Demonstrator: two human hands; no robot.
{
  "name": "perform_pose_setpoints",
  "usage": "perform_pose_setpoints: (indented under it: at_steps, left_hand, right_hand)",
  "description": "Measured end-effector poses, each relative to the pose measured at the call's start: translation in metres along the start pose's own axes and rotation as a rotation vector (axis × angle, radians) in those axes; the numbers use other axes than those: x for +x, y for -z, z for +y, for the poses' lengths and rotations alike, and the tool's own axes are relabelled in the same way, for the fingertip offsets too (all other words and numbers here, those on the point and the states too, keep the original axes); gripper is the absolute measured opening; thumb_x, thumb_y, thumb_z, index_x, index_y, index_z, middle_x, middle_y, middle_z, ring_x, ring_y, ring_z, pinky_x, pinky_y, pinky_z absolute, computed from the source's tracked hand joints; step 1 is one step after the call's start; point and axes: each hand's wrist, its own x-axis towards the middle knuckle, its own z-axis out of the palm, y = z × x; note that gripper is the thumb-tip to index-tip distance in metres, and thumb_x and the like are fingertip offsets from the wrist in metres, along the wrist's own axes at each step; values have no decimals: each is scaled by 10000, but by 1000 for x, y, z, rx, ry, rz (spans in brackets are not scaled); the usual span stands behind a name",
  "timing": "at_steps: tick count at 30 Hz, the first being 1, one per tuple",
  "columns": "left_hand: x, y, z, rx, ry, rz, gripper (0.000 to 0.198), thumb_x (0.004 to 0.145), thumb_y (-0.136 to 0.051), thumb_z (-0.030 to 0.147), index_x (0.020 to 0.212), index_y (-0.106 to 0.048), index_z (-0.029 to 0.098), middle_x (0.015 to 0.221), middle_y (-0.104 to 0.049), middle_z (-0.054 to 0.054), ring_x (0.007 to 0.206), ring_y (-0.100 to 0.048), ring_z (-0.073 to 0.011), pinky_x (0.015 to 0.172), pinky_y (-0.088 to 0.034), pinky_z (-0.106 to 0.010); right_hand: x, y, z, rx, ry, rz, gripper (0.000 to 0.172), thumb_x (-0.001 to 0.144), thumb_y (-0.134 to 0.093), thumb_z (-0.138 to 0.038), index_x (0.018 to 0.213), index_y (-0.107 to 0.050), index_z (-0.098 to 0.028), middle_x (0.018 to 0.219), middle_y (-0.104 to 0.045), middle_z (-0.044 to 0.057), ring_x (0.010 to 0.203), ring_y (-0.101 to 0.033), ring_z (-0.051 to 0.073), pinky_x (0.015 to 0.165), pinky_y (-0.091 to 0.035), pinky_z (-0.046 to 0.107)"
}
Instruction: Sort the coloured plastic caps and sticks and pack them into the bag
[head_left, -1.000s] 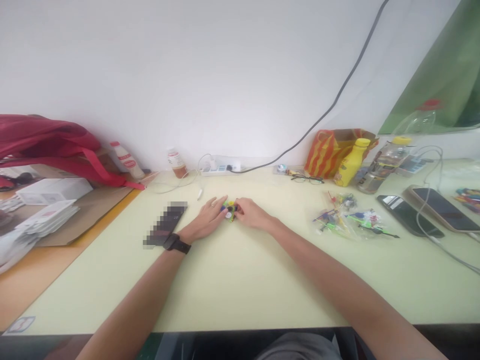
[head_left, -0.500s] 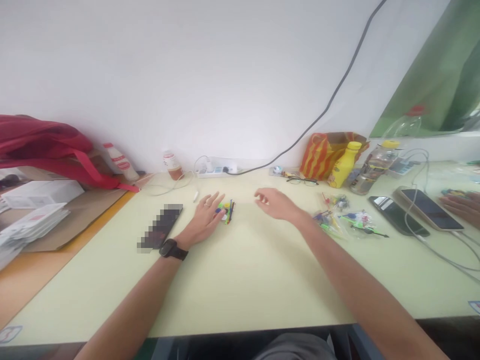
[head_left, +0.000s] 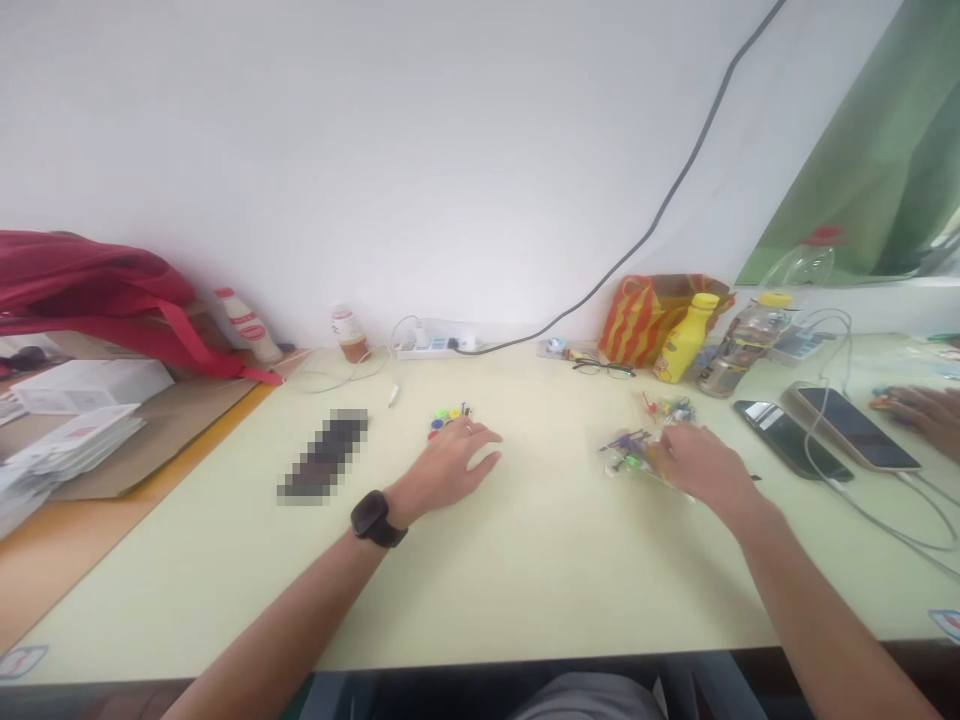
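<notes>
My left hand [head_left: 450,465], with a black watch on its wrist, hovers over the table with fingers spread and holds nothing. Just beyond its knuckles lie several small colourful plastic pieces [head_left: 439,422], partly hidden by the hand. Over on the right, my right hand [head_left: 701,462] has its fingers closed at the edge of a clear plastic bag [head_left: 628,448] of purple, green and white small parts. Its fingertips are partly blurred. Another clear bag [head_left: 679,408], with red and dark pieces, lies just behind that hand.
A phone-like dark item [head_left: 326,455], pixelated, lies left. Along the wall stand a power strip [head_left: 431,347], glasses [head_left: 604,369], a striped bag [head_left: 634,320], a yellow bottle [head_left: 684,340] and clear bottles. Two phones [head_left: 795,440] with cables lie right, near another person's hand [head_left: 930,415].
My right hand has moved right, from the table's middle to the bags, and closed at one, which sits further left. My left hand has shifted right and nearer, off the colourful pieces.
</notes>
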Motion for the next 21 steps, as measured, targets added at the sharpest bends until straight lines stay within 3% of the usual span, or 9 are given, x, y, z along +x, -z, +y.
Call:
perform_pose_setpoints:
  at_steps: [4,9,12,15,18,21]
  left_hand:
    - [-2,-9,14,-48,-24,-63,317,1036,-497,382,1252,-694,260,1166,-722,-92,1133,-605,-301,980,-496,-479]
    - [-4,-18,21,-98,-4,-74,369,1033,-501,386,1352,-636,259,1224,-704,-99,1162,-589,-308,1016,-483,-497]
    - [-3,-27,25,-133,-19,-106,430,1024,-516,405,1423,-582,257,1311,-672,-108,1203,-571,-319,1055,-464,-510]
    - [1,-37,29,-186,-26,-104,485,1009,-545,430,1465,-548,265,1410,-624,-113,1263,-539,-337,1110,-419,-539]
    - [8,-49,30,-270,66,-47,566,978,-597,489,1490,-528,256,1400,-629,-131,1281,-523,-361,1114,-400,-568]
    - [21,-64,28,-462,226,56,679,895,-715,507,1492,-517,250,1277,-678,-130,1204,-578,-340,1058,-459,-522]
  right_hand:
    - [0,-2,-17,20,5,26,252,966,-439,-208,920,-684,-172,1063,-691,178,991,-658,311,738,-446,381]
    - [1,-10,-25,113,102,27,271,990,-480,-333,976,-701,-177,1085,-689,158,1048,-642,306,819,-440,374]
    - [2,-14,-33,162,178,43,282,991,-474,-325,899,-703,-189,1066,-687,145,1043,-637,289,828,-429,355]
    - [6,-16,-45,295,215,-26,227,970,-479,-243,854,-667,-189,1004,-709,115,982,-651,244,803,-425,315]
    - [11,-16,-59,418,212,-114,194,985,-461,-237,907,-633,-193,981,-736,91,922,-668,213,761,-425,286]
    - [12,-16,-73,477,223,-152,198,1005,-477,-305,927,-626,-201,979,-747,94,923,-677,219,758,-432,285]
